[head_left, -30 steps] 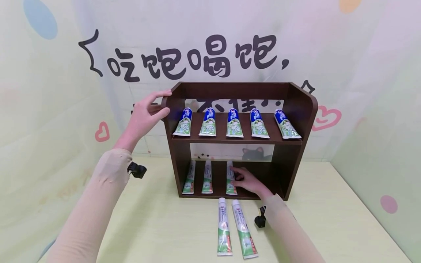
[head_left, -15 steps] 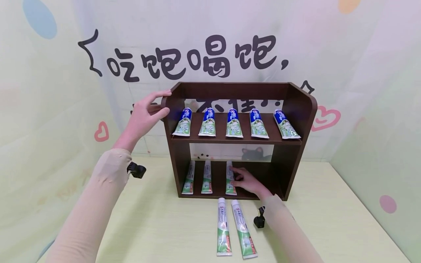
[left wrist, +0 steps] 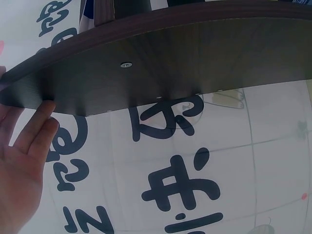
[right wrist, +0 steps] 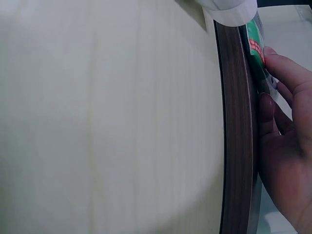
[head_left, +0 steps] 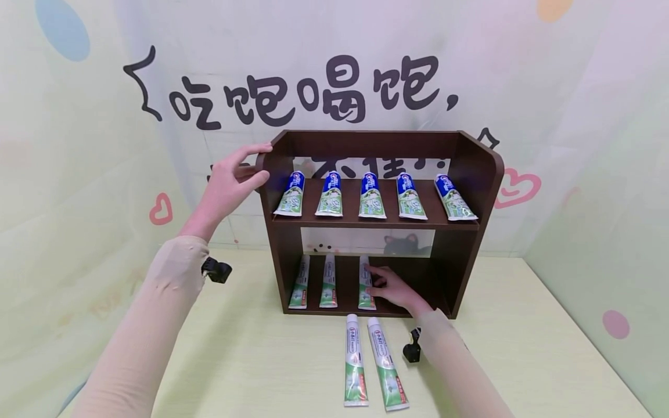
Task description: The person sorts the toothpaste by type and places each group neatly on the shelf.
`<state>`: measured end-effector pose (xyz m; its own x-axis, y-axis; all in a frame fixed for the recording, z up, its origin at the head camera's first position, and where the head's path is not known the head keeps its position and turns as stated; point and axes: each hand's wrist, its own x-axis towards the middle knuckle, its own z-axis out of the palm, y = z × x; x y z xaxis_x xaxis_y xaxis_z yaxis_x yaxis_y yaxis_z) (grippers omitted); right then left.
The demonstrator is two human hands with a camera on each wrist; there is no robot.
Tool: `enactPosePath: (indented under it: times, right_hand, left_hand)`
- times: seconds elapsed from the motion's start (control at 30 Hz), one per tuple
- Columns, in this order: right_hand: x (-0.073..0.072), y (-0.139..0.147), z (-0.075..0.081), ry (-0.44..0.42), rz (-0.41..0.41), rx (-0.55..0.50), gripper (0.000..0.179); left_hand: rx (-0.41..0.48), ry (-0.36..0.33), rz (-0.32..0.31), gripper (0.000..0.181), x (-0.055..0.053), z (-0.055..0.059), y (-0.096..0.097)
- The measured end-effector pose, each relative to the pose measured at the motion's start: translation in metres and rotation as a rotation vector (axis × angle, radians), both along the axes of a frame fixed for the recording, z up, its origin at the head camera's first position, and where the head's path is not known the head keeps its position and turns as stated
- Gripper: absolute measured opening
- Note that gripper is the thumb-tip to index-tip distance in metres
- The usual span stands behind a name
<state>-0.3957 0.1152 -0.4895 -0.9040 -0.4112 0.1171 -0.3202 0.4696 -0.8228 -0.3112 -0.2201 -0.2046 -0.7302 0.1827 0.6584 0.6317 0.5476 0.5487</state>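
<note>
A dark brown two-tier shelf (head_left: 373, 225) stands on the table. My left hand (head_left: 227, 180) rests against its left side panel, index finger at the top edge and thumb at the front edge; in the left wrist view other fingertips (left wrist: 48, 108) touch the panel's outer face. On the lower tier, my right hand (head_left: 394, 287) holds a white-and-green toothpaste tube (head_left: 365, 299) by thumb and index finger, the remaining fingers curled. Two similar tubes, one at the far left (head_left: 300, 284) and one beside it (head_left: 328, 284), lie on that tier.
Blue-and-green toothpaste tubes (head_left: 372, 200), several in a row, lie on the upper tier. Two white-and-green tubes (head_left: 356, 363) lie on the pale table (head_left: 261, 360) in front of the shelf. A printed curtain (head_left: 334, 35) hangs close behind and at both sides.
</note>
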Motion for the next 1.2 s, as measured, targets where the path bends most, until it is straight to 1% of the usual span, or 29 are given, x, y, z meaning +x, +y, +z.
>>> enactPosePath:
  times: [0.37,0.67,0.83,1.0,1.1,1.2]
  right_hand:
    - [0.000,0.001,0.002,0.000,0.023,-0.013,0.065]
    - [-0.001,0.000,0.005,0.014,0.029,0.033,0.065]
    - [-0.002,-0.002,0.010,0.055,0.004,0.066,0.061]
    - [-0.002,-0.004,0.017,0.107,-0.033,0.063,0.056]
    - [0.000,-0.003,0.022,0.141,-0.047,0.060,0.055]
    - [0.004,-0.002,0.028,0.184,-0.042,0.056,0.055]
  left_hand:
    - [-0.003,0.000,0.001,0.042,0.000,0.002,0.001]
    - [-0.012,-0.010,0.010,0.043,0.002,0.003,0.001]
    - [-0.018,-0.011,0.008,0.043,0.002,0.003,0.001]
    - [-0.023,-0.015,0.013,0.043,0.001,0.002,0.001]
    - [-0.021,-0.014,0.010,0.043,-0.001,0.001,-0.001]
    - [-0.014,-0.008,0.002,0.043,-0.002,0.000,-0.002]
